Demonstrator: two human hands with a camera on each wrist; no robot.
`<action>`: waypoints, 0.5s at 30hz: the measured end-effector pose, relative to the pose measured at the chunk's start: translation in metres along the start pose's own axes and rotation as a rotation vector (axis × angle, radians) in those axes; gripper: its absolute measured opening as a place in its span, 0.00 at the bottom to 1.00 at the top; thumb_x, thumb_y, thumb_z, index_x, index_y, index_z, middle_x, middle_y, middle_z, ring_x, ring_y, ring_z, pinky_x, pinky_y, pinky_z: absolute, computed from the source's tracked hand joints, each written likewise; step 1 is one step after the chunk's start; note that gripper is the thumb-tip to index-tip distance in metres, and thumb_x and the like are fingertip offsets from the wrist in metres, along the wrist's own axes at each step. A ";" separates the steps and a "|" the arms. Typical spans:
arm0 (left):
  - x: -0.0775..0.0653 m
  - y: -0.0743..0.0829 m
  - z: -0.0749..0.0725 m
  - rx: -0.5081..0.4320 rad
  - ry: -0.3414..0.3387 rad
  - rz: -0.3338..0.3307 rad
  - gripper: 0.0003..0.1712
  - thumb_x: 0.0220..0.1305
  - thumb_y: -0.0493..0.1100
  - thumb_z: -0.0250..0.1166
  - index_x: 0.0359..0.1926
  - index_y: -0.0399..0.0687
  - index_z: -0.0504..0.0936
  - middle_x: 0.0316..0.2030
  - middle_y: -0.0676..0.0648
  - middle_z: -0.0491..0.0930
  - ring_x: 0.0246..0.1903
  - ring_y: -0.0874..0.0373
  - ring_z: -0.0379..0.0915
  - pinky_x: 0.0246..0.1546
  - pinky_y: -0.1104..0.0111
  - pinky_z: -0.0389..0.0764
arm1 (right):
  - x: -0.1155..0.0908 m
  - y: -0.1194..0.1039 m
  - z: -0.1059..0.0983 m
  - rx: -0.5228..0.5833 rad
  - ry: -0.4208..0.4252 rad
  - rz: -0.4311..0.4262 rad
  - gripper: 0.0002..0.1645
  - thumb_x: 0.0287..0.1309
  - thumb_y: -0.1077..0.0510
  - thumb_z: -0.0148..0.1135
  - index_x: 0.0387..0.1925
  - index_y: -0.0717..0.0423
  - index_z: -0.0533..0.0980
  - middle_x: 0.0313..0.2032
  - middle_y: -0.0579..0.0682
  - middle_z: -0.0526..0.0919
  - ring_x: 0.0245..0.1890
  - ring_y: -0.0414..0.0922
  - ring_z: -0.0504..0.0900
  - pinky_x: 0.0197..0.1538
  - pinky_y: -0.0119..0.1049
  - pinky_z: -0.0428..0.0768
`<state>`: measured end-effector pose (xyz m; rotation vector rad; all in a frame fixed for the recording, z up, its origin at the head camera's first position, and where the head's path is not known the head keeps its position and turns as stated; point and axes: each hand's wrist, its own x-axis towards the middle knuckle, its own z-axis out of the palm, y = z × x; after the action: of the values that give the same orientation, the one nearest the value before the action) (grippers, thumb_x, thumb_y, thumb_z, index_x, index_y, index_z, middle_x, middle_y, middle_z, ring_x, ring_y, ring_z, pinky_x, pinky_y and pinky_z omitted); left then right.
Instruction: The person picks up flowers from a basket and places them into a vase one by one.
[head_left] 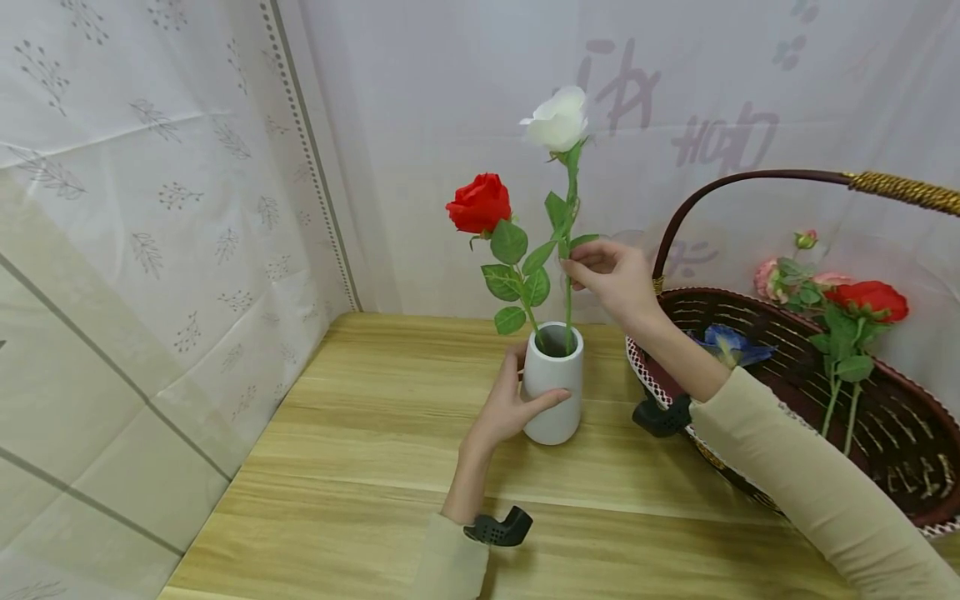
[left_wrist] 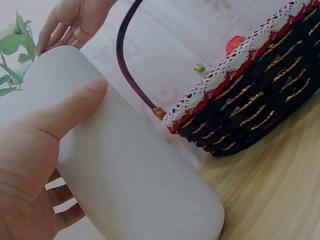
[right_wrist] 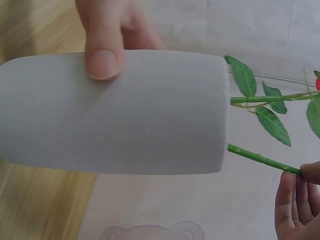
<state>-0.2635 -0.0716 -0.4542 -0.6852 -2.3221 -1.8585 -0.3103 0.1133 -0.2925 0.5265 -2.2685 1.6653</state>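
A white vase [head_left: 553, 400] stands upright on the wooden table. My left hand [head_left: 510, 404] grips its left side, the thumb across the front and the other fingers behind. Above the mouth, my right hand [head_left: 611, 279] pinches the green stem of a white rose [head_left: 558, 121] between thumb and fingers; the stem's lower end is inside the vase. A red rose [head_left: 480, 204] also stands in the vase, leaning left, with several green leaves below its bloom. In the right wrist view both stems [right_wrist: 262, 161] come out of the mouth, and the right fingertips hold one of them.
A dark woven basket [head_left: 907, 392] with lace trim and a tall handle [head_left: 780, 175] stands to the right, partly behind my right forearm. It holds a blue flower [head_left: 731, 343], a red rose [head_left: 870, 300] and pink flowers [head_left: 772, 279]. Patterned curtains [head_left: 420, 167] hang behind the table.
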 end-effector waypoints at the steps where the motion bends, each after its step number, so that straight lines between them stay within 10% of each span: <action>1: 0.000 0.000 0.000 0.001 0.000 0.000 0.46 0.59 0.53 0.76 0.71 0.53 0.59 0.61 0.52 0.69 0.60 0.59 0.67 0.62 0.56 0.68 | -0.001 0.001 0.001 -0.010 -0.004 0.002 0.13 0.64 0.58 0.69 0.44 0.64 0.82 0.37 0.57 0.86 0.32 0.45 0.86 0.42 0.33 0.83; 15: 0.000 0.001 0.000 0.001 0.009 0.013 0.45 0.59 0.52 0.76 0.70 0.54 0.60 0.61 0.51 0.70 0.60 0.58 0.67 0.61 0.55 0.69 | -0.009 0.009 0.006 -0.043 -0.065 0.044 0.16 0.65 0.56 0.69 0.45 0.66 0.81 0.39 0.62 0.85 0.35 0.52 0.86 0.42 0.33 0.83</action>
<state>-0.2631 -0.0713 -0.4533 -0.6886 -2.3068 -1.8509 -0.3062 0.1109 -0.3056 0.5317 -2.3723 1.6391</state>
